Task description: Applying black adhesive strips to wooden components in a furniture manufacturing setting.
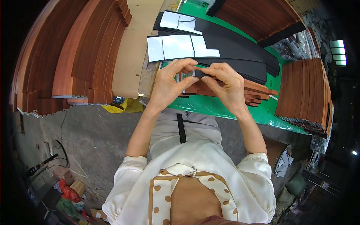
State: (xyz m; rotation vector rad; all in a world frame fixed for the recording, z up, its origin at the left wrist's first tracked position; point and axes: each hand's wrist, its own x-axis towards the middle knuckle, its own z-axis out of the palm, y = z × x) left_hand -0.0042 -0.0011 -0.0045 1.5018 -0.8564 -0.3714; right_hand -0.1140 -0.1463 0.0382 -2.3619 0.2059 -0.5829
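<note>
Over the near edge of the green-covered table [215,106], my hands meet at a small black piece [201,74]. My right hand [227,83] pinches it between thumb and fingers. My left hand [170,81] is also closed, its thumb and fingertips at the piece's left end; the fingers partly hide what they grip. Just below and to the right lie several reddish-brown wood-grain strips [232,89] in a loose stack. Beyond my hands, white sheets with black edges [176,47] rest on long flat black panels [240,50].
Tall stacks of brown wood-grain profiles [82,45] stand at the left on a tan board [131,48]. More brown boards [258,17] are stacked at the far right, with another bundle [304,92] at the right edge. A yellow bag [125,106] sits beneath the left side.
</note>
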